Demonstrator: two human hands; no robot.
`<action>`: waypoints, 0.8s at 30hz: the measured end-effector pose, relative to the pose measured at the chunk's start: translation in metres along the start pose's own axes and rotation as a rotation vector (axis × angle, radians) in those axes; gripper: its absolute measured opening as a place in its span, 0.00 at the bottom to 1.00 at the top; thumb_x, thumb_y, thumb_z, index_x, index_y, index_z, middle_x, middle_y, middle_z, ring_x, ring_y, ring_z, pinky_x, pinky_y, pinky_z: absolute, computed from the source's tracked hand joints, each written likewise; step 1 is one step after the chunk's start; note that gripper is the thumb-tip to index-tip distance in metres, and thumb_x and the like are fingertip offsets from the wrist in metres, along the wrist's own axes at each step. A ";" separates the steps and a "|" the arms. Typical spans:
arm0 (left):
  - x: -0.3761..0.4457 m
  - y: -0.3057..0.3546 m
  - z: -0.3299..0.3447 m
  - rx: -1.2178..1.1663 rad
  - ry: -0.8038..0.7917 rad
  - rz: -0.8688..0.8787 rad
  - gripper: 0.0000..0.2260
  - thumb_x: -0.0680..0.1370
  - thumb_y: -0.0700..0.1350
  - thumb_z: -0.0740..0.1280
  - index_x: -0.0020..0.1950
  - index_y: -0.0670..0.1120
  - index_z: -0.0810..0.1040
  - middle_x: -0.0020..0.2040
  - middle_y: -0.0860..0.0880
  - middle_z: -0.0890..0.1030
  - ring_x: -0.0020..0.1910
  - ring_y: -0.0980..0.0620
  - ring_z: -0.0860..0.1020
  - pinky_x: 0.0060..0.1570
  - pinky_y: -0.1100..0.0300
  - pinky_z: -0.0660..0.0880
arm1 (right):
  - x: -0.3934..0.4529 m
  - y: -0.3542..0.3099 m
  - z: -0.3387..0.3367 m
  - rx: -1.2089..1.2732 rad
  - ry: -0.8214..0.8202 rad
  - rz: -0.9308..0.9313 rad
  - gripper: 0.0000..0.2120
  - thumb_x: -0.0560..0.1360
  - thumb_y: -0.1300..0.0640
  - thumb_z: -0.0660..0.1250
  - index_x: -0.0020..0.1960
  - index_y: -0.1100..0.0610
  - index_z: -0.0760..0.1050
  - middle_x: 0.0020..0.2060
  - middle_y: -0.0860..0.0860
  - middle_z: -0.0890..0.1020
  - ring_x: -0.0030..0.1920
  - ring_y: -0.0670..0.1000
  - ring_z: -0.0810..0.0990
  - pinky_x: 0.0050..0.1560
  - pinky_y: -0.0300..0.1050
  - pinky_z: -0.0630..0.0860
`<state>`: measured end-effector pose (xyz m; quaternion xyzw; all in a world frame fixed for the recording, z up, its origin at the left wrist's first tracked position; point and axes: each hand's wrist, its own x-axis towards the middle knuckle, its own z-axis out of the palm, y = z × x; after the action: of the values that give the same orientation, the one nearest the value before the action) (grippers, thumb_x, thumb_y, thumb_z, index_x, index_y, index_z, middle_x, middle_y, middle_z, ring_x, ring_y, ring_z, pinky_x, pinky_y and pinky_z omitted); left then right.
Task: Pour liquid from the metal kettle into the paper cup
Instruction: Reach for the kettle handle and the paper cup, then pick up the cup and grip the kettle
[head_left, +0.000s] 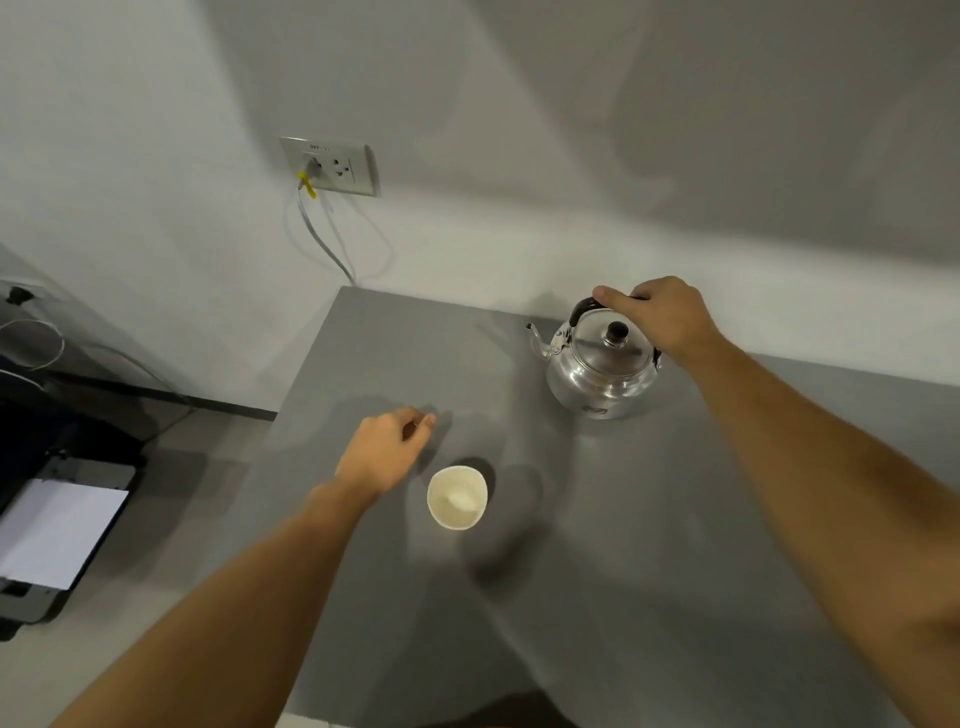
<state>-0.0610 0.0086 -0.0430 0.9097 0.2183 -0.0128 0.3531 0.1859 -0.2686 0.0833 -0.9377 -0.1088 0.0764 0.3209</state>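
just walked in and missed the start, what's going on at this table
A person is about to pour from a metal kettle into a paper cup. Their right hand is closed around the kettle's black handle, but the kettle sits upright on the grey table, lid on, spout toward the left. The left hand rests loosely curled on the table just beside the cup, not touching it. The cup stands upright and open, apart from the kettle. No pouring has begun yet.
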 end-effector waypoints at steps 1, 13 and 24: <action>-0.006 -0.003 0.001 -0.016 -0.006 -0.009 0.17 0.82 0.59 0.61 0.42 0.49 0.79 0.35 0.51 0.82 0.37 0.51 0.79 0.36 0.59 0.72 | -0.009 -0.002 -0.003 -0.001 0.001 -0.006 0.34 0.69 0.31 0.70 0.27 0.61 0.67 0.25 0.53 0.67 0.28 0.52 0.67 0.32 0.47 0.64; -0.069 -0.027 0.023 -0.190 -0.152 -0.030 0.21 0.78 0.39 0.65 0.70 0.50 0.77 0.53 0.55 0.85 0.52 0.50 0.82 0.54 0.65 0.73 | -0.115 -0.016 -0.019 -0.021 0.012 -0.044 0.35 0.69 0.29 0.71 0.31 0.63 0.73 0.24 0.53 0.70 0.27 0.52 0.68 0.31 0.46 0.65; -0.082 -0.017 0.052 -0.420 -0.259 0.027 0.35 0.67 0.45 0.83 0.71 0.53 0.73 0.61 0.54 0.83 0.58 0.54 0.82 0.59 0.61 0.77 | -0.175 -0.032 -0.014 -0.083 -0.027 -0.113 0.37 0.68 0.29 0.71 0.33 0.66 0.73 0.28 0.62 0.74 0.28 0.53 0.70 0.32 0.47 0.66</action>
<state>-0.1354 -0.0458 -0.0778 0.8099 0.1572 -0.0789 0.5595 0.0153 -0.2964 0.1265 -0.9414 -0.1692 0.0664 0.2842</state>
